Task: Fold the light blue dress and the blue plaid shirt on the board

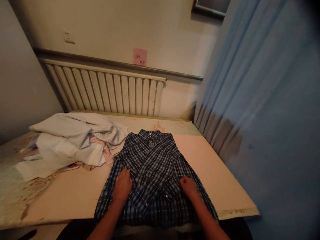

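Observation:
A dark blue plaid shirt (152,166) lies front up on the table, its collar at the far end and its hem over the near edge. Both sleeves are folded inward across the front and cross each other, with the cuffs toward me. On the shirt's left side, my left hand (122,186) is closed at the edge of a folded sleeve; its fingertips are partly hidden. My right hand (189,187) is also closed, with curled fingers at the sleeve fold near the right cuff. The cloth between the fingers is hard to make out.
A heap of crumpled white, striped and pink clothes (72,143) lies at the left. Under the shirt is a pale pink sheet (207,166) on the table. A radiator (107,90) stands behind, and a blue curtain (250,116) hangs along the right side.

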The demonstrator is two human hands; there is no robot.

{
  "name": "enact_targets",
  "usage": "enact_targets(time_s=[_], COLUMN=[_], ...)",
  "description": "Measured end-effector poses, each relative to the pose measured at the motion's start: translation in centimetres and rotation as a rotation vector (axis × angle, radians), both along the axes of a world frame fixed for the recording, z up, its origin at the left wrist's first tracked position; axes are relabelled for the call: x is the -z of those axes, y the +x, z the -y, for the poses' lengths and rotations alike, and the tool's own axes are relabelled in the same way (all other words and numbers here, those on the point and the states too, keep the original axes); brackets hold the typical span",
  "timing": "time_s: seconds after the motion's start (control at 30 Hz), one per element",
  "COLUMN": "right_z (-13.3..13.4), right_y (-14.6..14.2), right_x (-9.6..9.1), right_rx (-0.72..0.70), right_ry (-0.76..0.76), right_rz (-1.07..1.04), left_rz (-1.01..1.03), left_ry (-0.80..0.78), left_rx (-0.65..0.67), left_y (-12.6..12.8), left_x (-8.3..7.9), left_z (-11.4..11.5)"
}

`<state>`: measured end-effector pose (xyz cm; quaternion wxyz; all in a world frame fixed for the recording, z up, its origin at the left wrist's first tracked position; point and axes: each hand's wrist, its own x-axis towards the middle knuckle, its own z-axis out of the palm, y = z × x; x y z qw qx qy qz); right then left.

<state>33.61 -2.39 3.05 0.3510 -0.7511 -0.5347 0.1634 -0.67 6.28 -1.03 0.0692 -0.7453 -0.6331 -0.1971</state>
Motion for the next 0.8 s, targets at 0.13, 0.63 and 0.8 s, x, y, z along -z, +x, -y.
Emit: enact_targets(time_s=[0.13,0.63,0.8], right_z=[0.8,-0.7,-0.2], right_y=[-0.3,-6.3,-6.1], right_x=[-0.3,1.6,2.1], right_rx=[0.009,-0.439,-0.433], right_ry=[0.059,0.145,0.170], right_rz=[0.150,0.543,0.563], left_rz=[0.005,0.016,0.045], left_ry=[0.003,0.002,0.011], left_rx=[0.008,0.001,0.004], left_y=[0.0,-0.1,-0.3], left_x=[0.0,0.5,0.8], left_z=[0.0,-0.1,0.1])
